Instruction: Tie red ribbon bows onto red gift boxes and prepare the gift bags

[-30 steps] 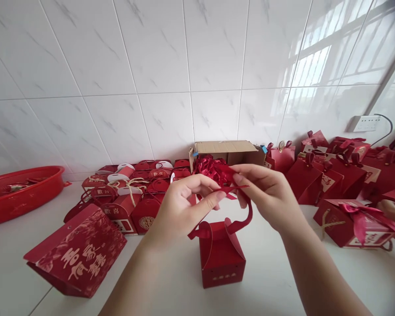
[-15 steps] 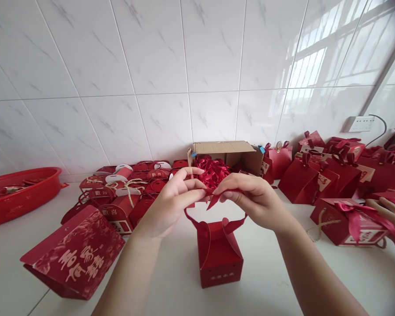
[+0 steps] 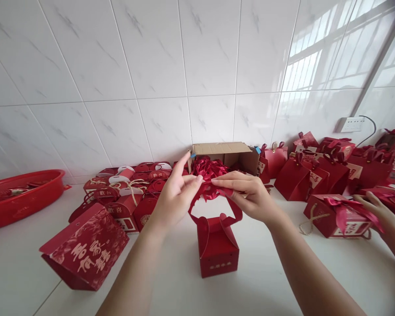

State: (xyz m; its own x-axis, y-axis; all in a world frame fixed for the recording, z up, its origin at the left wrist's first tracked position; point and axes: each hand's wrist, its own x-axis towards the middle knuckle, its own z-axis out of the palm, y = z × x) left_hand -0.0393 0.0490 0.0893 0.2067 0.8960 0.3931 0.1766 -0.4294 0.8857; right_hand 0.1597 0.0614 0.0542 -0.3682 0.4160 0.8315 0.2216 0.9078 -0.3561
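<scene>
A small dark red gift box [image 3: 218,262] with gold lettering stands on the white counter in front of me. Its red ribbon [image 3: 236,210] runs through the top flaps and rises in a loop to my hands. My left hand [image 3: 178,195] pinches the ribbon near its thumb tip, with the index finger raised. Just to the right, my right hand [image 3: 250,193] has thumb and fingers closed on the ribbon. Between the hands, the ribbon's ends are partly hidden and blend with the red ribbons behind. Near the left forearm lies a larger red box [image 3: 88,250] with gold characters.
A cardboard carton [image 3: 222,148] holding shiny red ribbons [image 3: 209,169] stands by the tiled wall. Several finished-looking boxes line the back. At far left is a red basin [image 3: 26,193]. Another person's hand [image 3: 382,215] touches a bow-tied box [image 3: 335,215] at right.
My hands have come slightly closer, and the left index finger has lifted. The dangling ribbon end no longer shows clearly. The view has shifted slightly.
</scene>
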